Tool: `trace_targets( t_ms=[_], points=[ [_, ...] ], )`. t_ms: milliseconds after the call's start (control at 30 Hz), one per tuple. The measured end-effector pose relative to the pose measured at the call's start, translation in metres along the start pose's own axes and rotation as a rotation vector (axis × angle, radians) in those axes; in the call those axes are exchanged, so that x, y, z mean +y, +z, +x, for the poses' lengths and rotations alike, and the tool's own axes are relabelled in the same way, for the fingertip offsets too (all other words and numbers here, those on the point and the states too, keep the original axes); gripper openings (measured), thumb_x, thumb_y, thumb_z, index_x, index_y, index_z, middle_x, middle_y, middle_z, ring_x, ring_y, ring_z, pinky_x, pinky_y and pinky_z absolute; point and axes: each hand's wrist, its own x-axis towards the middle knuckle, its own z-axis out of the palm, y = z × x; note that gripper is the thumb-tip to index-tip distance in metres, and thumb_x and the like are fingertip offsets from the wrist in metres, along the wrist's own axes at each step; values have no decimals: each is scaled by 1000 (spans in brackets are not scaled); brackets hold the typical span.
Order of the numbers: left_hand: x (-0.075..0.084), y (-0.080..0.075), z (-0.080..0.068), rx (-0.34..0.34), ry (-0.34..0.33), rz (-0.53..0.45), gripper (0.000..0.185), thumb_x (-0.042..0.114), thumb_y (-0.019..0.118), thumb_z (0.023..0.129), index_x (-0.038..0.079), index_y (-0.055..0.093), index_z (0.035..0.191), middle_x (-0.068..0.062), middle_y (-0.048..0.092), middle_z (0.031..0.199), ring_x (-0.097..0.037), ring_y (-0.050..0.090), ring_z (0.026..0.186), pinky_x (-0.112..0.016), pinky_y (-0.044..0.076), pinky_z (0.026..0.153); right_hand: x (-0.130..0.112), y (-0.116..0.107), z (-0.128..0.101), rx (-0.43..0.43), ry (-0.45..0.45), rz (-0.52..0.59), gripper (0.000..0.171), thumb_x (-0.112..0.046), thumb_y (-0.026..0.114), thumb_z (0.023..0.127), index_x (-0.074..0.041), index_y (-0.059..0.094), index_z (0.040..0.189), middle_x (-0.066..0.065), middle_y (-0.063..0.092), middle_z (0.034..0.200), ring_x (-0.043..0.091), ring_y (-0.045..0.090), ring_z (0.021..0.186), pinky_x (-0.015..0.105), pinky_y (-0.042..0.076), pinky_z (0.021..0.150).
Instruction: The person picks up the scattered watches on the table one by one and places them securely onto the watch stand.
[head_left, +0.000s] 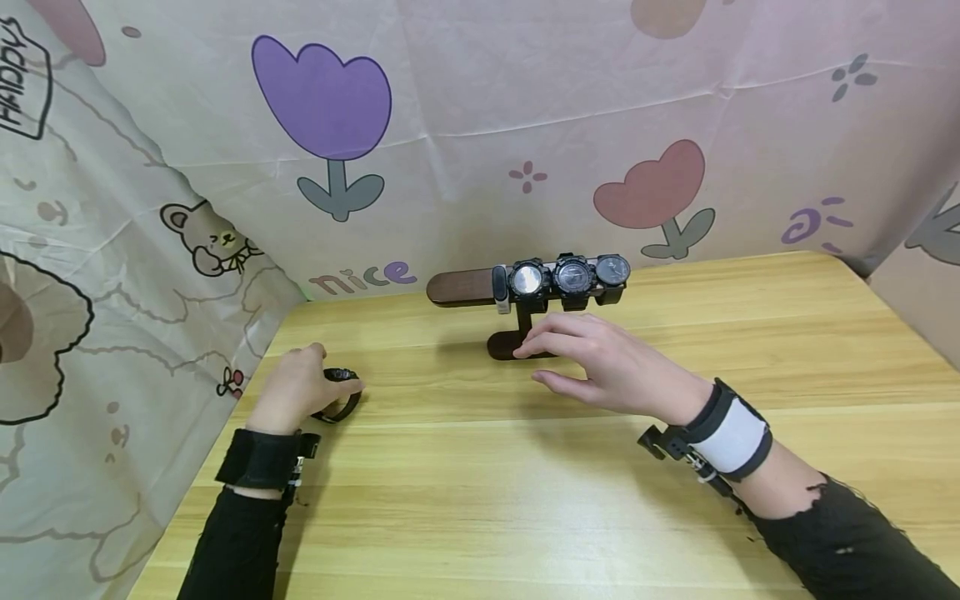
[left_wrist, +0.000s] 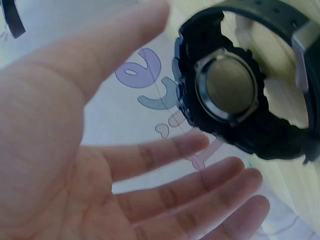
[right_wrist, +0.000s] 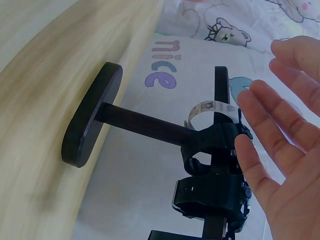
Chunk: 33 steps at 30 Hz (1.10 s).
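Observation:
On the left of the table, a black wristwatch (head_left: 348,407) stands on its side with its strap closed in a loop. My left hand (head_left: 294,385) is beside it, the thumb overlapping it in the head view. In the left wrist view the watch's metal back (left_wrist: 227,87) faces the hand (left_wrist: 145,200), whose fingers are spread and not wrapped round it. My right hand (head_left: 607,360) hovers in front of a dark brown watch stand (head_left: 461,287), fingers relaxed and holding nothing. Several watches (head_left: 573,275) sit on the stand's bar, a slim light-strapped band (right_wrist: 212,107) among them.
The stand's rounded base (right_wrist: 90,117) rests near the back edge of the wooden table (head_left: 465,500). A printed cloth (head_left: 480,108) with flowers and bears hangs behind and to the left. Both wrists wear black straps (head_left: 258,458) with small camera mounts.

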Motion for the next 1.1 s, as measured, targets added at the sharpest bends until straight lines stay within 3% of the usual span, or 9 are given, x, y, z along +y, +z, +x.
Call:
trace_targets(
  t_ms=[100,200,433,667,933,1100],
  points=[
    [0,0,0,34,-37,-34,62,51,87,85,-3,57,79,-12,49,70,-25,49,61,-36,44,54,0,0,0,3,-2,-2,34,-12,84,91,-14,75,124,1,73,122,13,68,101,34,58,84],
    [0,0,0,27,-64,-47,65,54,87,83,11,43,62,2,32,64,-17,36,54,-28,31,51,0,0,0,5,-3,-8,35,-13,84,91,-14,75,124,0,73,122,13,68,101,35,58,84],
    [-2,3,1,-22,-95,-16,63,57,87,82,9,49,68,-2,39,69,-20,44,58,-29,36,52,0,-1,-1,-4,10,-25,35,-14,84,91,-15,75,125,-1,73,122,13,68,103,37,57,86],
    [-5,4,5,-55,-91,-16,60,52,85,84,12,45,65,-2,38,68,-20,44,58,-30,37,53,0,-1,-1,-9,16,-25,34,-14,84,91,-14,75,124,-1,73,122,13,68,104,38,57,86],
    [-4,2,6,-102,-105,-12,50,46,82,88,9,54,71,-9,51,73,-24,51,63,-32,41,55,0,-1,-2,-17,32,-29,34,-16,84,91,-14,76,124,-1,73,122,13,68,104,39,57,86],
    [-3,2,6,-76,-86,-34,47,42,82,88,10,55,67,-5,49,68,-20,48,57,-30,39,52,0,-1,-1,-16,31,-31,34,-16,84,91,-14,76,124,-1,73,122,14,68,105,39,57,86]
  ],
)
